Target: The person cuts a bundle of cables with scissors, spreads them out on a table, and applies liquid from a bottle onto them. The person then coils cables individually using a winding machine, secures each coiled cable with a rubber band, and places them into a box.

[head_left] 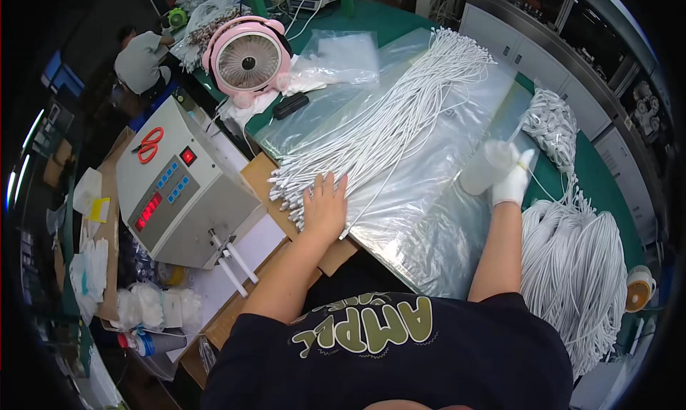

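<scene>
My left hand [325,208] is bare and lies flat, fingers stretched out, on the near ends of a bundle of white cables [389,121]. The cables run diagonally away across clear plastic sheeting [400,210] on the green table. In a white glove, my right hand [511,184] is closed around a translucent squeeze bottle [483,168] with a thin spout, at the right side of the sheeting. The bottle is tilted, and the glove's fingers are partly hidden behind it.
A grey machine [182,185] with a red display stands at left, red scissors [148,146] on top. Behind are a pink fan [249,61] and a black case [291,106]. Coiled white cables [572,267] hang at right, near a tape roll [641,288]. Another person [143,61] sits far left.
</scene>
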A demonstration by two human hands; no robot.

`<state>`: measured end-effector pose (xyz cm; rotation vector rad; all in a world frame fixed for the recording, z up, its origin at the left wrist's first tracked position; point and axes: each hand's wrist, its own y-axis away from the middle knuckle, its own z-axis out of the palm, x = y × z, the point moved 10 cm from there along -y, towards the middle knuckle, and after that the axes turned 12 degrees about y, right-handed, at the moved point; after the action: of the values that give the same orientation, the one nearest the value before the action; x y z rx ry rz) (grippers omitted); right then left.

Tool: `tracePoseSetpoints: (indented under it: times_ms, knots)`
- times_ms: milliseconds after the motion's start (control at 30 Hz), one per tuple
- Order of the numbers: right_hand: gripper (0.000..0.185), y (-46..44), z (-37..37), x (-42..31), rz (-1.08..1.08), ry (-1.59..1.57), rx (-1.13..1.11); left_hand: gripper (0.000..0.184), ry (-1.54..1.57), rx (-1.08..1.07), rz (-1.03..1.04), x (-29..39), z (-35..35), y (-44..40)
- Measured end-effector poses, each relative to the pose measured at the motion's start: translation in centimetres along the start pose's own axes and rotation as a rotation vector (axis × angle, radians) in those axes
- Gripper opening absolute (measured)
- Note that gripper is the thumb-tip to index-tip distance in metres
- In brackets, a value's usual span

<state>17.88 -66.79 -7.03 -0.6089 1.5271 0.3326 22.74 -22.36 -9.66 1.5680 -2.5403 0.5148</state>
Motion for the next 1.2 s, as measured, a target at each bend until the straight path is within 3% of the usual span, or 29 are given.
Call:
tracePoseSetpoints:
  times_ms: [67, 133, 200, 300, 400, 500, 600, 667, 733, 867, 1033, 1200]
  knots:
    - [0.058, -0.1, 2.4, 5.2, 0.322, -0.279, -0.146, 0.054, -0.005, 0.032, 0.018, -0.2, 0.3, 0.4]
    - [0.060, 2.7, 7.0, 4.9, 0.454, -0.715, -0.233, 0.053, 0.060, -0.052, -0.071, 0.2, -0.6, 0.9]
    - [0.062, 6.5, 10.4, 1.7, 0.539, -0.599, -0.311, 0.063, 0.101, -0.132, -0.156, 1.4, -2.0, 0.9]
    - [0.064, 10.2, 16.3, 1.1, 0.520, -0.502, -0.512, 0.085, 0.360, 0.076, 0.135, 7.8, -4.6, -1.7]
    - [0.059, 14.4, 21.5, 2.1, 0.481, -0.509, -0.738, 0.106, 0.971, 0.295, 0.037, 7.9, -0.1, -5.0]
    - [0.051, 12.1, 19.6, 1.0, 0.162, -0.309, -0.514, 0.109, 1.074, 0.153, -0.072, 7.3, 0.1, -10.1]
    - [0.044, 10.0, 17.3, -0.2, 0.109, -0.183, -0.378, 0.099, 0.913, -0.028, -0.034, 7.7, 1.1, -18.3]
    - [0.040, 10.1, 18.2, 0.5, 0.108, -0.182, -0.429, 0.092, 0.658, 0.028, -0.015, 7.3, 0.4, -25.0]
    - [0.036, 11.1, 19.0, -0.6, 0.161, -0.330, -0.491, 0.088, 0.213, -0.174, -0.125, 9.7, -2.4, -30.7]
    - [0.041, 11.3, 19.6, 0.0, 0.056, -0.167, -0.541, 0.079, -0.221, 0.009, 0.182, 15.6, -5.9, -39.3]
    - [0.038, 11.6, 19.9, 0.2, 0.138, -0.208, -0.596, 0.067, -0.287, 0.167, 0.451, 23.9, -6.6, -43.0]
    - [0.037, 12.0, 20.1, 0.5, 0.185, -0.197, -0.602, 0.062, -0.298, 0.251, 0.406, 25.6, -7.4, -45.2]
